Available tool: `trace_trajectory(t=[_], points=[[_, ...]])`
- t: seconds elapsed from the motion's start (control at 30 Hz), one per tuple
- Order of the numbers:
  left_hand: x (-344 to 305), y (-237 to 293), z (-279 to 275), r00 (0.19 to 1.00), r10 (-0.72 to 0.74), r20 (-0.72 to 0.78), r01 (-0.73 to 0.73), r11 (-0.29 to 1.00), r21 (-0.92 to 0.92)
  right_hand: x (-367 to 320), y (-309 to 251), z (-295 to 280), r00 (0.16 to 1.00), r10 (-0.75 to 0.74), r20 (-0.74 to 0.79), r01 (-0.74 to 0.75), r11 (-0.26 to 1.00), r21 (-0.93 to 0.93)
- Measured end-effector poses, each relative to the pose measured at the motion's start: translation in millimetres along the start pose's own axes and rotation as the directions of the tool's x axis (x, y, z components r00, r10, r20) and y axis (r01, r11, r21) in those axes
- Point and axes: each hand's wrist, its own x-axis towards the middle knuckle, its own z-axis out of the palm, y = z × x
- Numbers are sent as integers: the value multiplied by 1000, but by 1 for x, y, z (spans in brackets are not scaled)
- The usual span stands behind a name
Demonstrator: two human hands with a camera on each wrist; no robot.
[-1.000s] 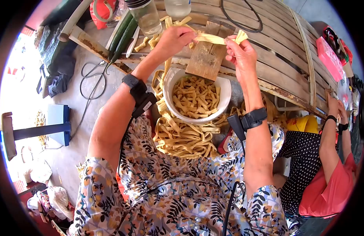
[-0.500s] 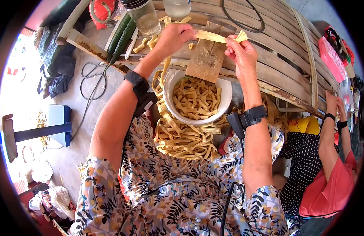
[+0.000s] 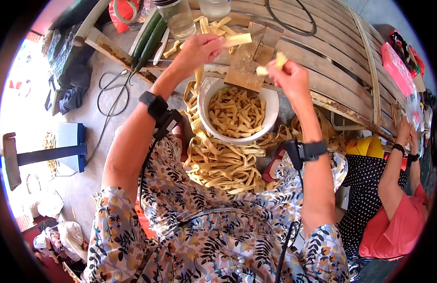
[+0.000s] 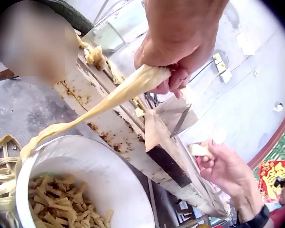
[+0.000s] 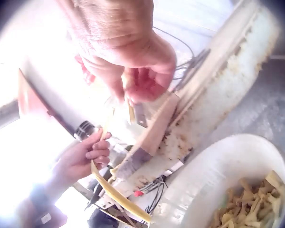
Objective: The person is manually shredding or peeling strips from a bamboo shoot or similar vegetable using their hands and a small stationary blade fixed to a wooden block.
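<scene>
My left hand (image 3: pixel 198 51) grips a long, pale yellow tofu-skin strip (image 3: pixel 239 39), whose short free end juts out to the right. In the left wrist view the strip (image 4: pixel 102 102) runs from that hand down past the bucket's rim. Right of the board, my right hand (image 3: pixel 294 79) pinches a short tofu-skin knot (image 3: pixel 280 60), apart from the strip. Between the hands lies a wooden board (image 3: pixel 242 70), with an upright metal blade (image 4: pixel 181 121) on it. Below is a white bucket (image 3: pixel 273 113) holding many knotted pieces (image 3: pixel 235 113).
Loose strips (image 3: pixel 218 165) are heaped on the floor below the bucket. On the slatted bench (image 3: pixel 331 61) are cucumbers (image 3: pixel 147 42), a knife (image 3: pixel 161 47), a glass jar (image 3: pixel 178 21) and a black cable (image 3: pixel 306 30). Another person in a red top (image 3: pixel 393 228) sits at right.
Earlier one strip stretched between both hands above the board; now it is parted. The right hand has come down and nearer with the knotted piece; the left keeps the long strip.
</scene>
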Motion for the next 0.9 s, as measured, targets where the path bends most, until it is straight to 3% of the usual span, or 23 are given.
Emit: trace_trajectory(t=[0.03,0.13,0.27,0.33,0.37,0.4,0.47,0.53,0.57,0.6,0.67,0.7,0.8,0.83,0.9], points=[[-8,3,5,999,-30,31,31,998,-50,-12,-2,0,993,-80,85,91,988,-125],[-29,18,20,990,-56,132,69,993,-96,-36,-5,-9,984,-39,174,66,986,-151],[-40,19,36,963,-43,265,77,990,-120,-29,-9,-16,957,-281,-64,280,959,-32],[-46,12,53,960,-5,280,37,993,-111,-28,-5,-9,963,-264,-56,267,962,59],[-47,12,58,964,13,265,-21,999,30,-28,-4,-7,967,-252,-34,254,965,70],[-48,10,64,955,175,239,-203,974,98,-29,-3,-6,971,-238,-14,238,968,82],[-50,8,75,846,485,221,-529,816,235,-32,-3,-7,989,-92,116,82,993,86],[-54,13,77,838,469,279,-542,773,329,-35,-2,-5,960,85,268,-108,991,74],[-54,14,78,823,486,293,-566,747,350,-37,1,0,951,194,242,-211,977,45],[-56,14,79,807,505,307,-590,719,367,-38,5,2,963,169,208,-170,985,-17],[-60,15,80,888,385,251,-457,801,387,-34,16,5,983,107,148,-85,986,-146],[-63,14,80,921,320,223,-386,834,394,-30,23,7,997,59,53,-55,996,-75],[-63,3,72,854,408,322,-518,625,584,-31,27,-10,995,-94,-35,81,955,-285],[-61,-1,68,844,415,339,-534,598,597,-35,27,-13,998,-56,12,56,919,-391],[-59,-8,62,824,425,374,-563,545,621,-44,26,-7,952,157,261,-27,897,-442]])
